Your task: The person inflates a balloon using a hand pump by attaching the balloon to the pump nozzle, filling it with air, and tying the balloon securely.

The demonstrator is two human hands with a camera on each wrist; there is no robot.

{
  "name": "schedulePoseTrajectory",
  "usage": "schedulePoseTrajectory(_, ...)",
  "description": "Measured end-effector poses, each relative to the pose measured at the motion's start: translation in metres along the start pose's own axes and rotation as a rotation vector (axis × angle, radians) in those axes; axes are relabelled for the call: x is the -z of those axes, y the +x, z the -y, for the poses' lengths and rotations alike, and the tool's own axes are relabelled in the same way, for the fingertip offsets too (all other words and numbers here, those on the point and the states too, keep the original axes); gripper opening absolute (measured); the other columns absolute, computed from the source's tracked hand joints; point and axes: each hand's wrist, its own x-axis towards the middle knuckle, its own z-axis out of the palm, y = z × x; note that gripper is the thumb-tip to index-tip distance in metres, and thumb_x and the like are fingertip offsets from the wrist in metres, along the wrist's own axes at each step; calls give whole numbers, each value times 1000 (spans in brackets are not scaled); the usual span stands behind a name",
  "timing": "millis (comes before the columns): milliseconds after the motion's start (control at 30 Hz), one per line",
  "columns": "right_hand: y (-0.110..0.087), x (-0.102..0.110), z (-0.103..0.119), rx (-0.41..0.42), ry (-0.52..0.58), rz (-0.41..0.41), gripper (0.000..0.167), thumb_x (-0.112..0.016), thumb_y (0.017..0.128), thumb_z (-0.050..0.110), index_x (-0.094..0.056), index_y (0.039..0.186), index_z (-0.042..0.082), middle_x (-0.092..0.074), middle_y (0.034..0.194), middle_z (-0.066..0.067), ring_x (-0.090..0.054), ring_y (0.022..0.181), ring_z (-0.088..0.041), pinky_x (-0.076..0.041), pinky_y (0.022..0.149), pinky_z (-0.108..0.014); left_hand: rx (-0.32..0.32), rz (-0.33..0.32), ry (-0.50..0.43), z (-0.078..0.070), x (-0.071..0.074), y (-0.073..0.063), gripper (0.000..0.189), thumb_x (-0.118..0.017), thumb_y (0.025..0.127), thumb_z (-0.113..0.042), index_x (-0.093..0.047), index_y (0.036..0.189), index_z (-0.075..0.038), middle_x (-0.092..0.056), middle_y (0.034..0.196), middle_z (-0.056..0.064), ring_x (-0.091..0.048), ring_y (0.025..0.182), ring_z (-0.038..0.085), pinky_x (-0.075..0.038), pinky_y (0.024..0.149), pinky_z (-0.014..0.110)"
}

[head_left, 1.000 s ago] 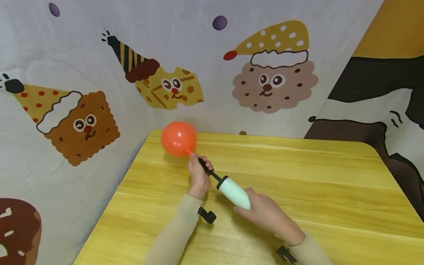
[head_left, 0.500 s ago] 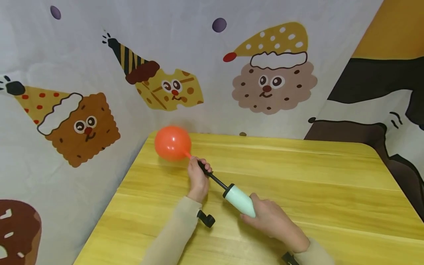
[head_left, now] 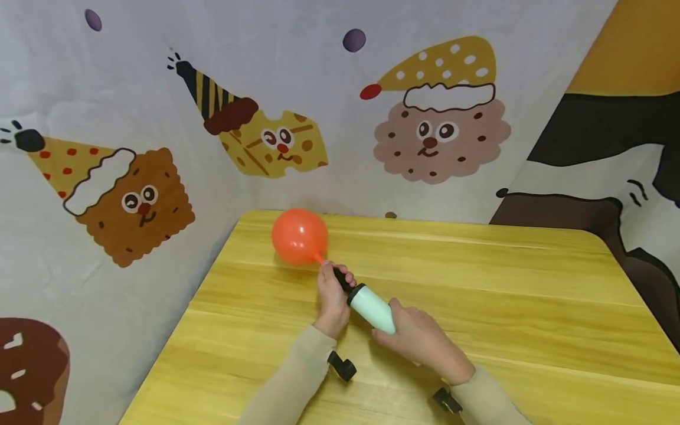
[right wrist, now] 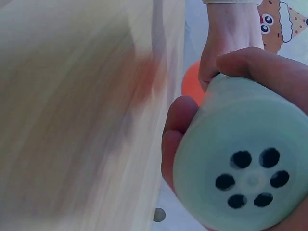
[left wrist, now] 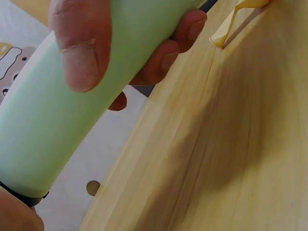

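Observation:
An inflated orange balloon (head_left: 300, 236) points away over the table's far left part. Its neck runs into my left hand (head_left: 332, 295), which pinches it and grips the black nozzle end (head_left: 342, 278) of a balloon pump. My right hand (head_left: 422, 337) is wrapped round the pump's mint-green barrel (head_left: 373, 308). The black rod is hidden now, with barrel and black end close together. In the right wrist view the barrel's end cap (right wrist: 252, 181) shows several dark holes, and the balloon (right wrist: 192, 85) is partly hidden behind the hands.
Both hands are above a yellow wood-grain table (head_left: 504, 283). A small yellow, limp-looking piece (left wrist: 231, 26) lies on it in the left wrist view. A pale cloth backdrop (head_left: 297, 59) with cartoon snacks rises behind and at the left.
The pump's rod first came further out; since then the barrel has slid up against the black end. My left hand and the balloon have shifted right and slightly nearer.

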Motion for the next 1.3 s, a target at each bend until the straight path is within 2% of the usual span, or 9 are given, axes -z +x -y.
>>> schedulePoseTrajectory(100, -1, 0, 2, 2, 18, -9, 54, -80, 86, 41, -58, 113, 1, -57, 73, -3, -53, 54, -16, -45, 44, -32, -15, 6, 0, -4, 0, 3, 34, -35, 115, -34, -47, 91, -12, -52, 73, 0, -47, 54, 10, -43, 51, 21)
schedulePoseTrajectory(167, -3, 0, 3, 10, 34, -20, 57, -81, 86, 43, -59, 116, 1, -57, 73, -3, -53, 56, -15, -45, 45, -32, -47, 9, -5, -11, -2, 8, 35, -35, 115, -34, -47, 90, -12, -51, 72, -1, -45, 52, 9, -42, 48, 20)
schedulePoseTrajectory(300, -13, 7, 4, 28, 61, -19, 57, -81, 87, 43, -60, 119, 2, -59, 75, -1, -53, 58, -13, -45, 48, -31, -109, -17, -48, -31, -1, 22, 34, -33, 115, -29, -45, 89, -11, -50, 69, -1, -43, 48, 7, -38, 44, 20)
schedulePoseTrajectory(433, -28, 18, -5, 58, 65, 19, 53, -80, 88, 45, -59, 116, 5, -59, 78, 1, -52, 59, -11, -45, 49, -29, -149, -66, -98, -53, 7, 40, 32, -33, 115, -26, -45, 89, -13, -51, 69, 0, -44, 48, 7, -38, 43, 19)
schedulePoseTrajectory(533, -34, 22, -11, 78, 62, 35, 52, -79, 89, 46, -58, 116, 6, -59, 80, 1, -52, 61, -11, -45, 50, -27, -184, -88, -111, -60, 14, 47, 32, -33, 114, -25, -45, 88, -13, -50, 69, -1, -44, 49, 7, -37, 44, 18)
schedulePoseTrajectory(667, -33, 16, -14, 87, 46, 39, 52, -80, 90, 43, -57, 116, 4, -60, 80, 0, -53, 61, -11, -46, 50, -27, -173, -87, -87, -55, 16, 44, 32, -32, 115, -27, -44, 89, -13, -50, 70, -1, -44, 49, 8, -38, 45, 18)
schedulePoseTrajectory(933, -21, 2, -2, 35, 6, -3, 51, -80, 87, 41, -57, 112, 3, -55, 73, -1, -52, 58, -14, -44, 47, -31, -127, -31, -53, -32, 9, 25, 31, -31, 115, -29, -44, 92, -12, -50, 73, 0, -44, 51, 9, -39, 46, 20)
schedulePoseTrajectory(1300, -5, -1, 8, -5, 50, 3, 52, -79, 88, 39, -56, 114, 0, -55, 71, -3, -52, 50, -16, -44, 38, -31, -39, -5, -2, -14, -2, 2, 33, -32, 115, -33, -46, 94, -12, -51, 74, -1, -46, 53, 8, -42, 49, 20)
